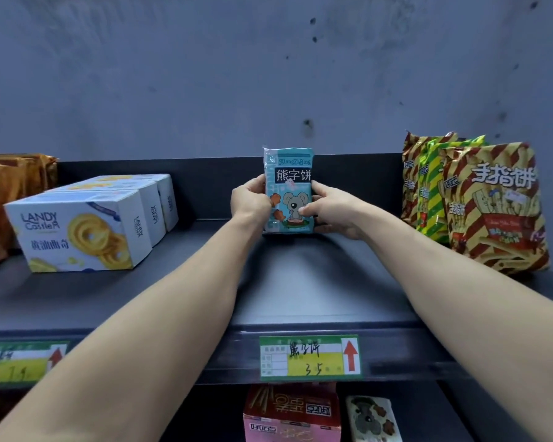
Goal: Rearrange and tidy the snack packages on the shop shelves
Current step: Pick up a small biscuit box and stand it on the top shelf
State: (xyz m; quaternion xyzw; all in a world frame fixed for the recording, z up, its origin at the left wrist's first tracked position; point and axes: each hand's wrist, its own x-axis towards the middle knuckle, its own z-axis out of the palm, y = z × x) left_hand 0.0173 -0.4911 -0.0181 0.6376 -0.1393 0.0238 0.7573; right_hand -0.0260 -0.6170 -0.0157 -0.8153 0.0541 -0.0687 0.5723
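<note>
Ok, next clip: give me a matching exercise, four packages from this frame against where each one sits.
Things:
1. teal bear packet
2. cookie boxes
3. striped bags
4. pink box

Places:
A. lower shelf, below the price tag
B. upper shelf, right end
C. upper shelf, middle, upright between both hands
D. upper shelf, left part

Pairs: 1-C, 2-D, 3-B, 4-A

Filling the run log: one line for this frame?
left hand: holding | right hand: holding | item: teal snack pack, upright | place: shelf, back
</note>
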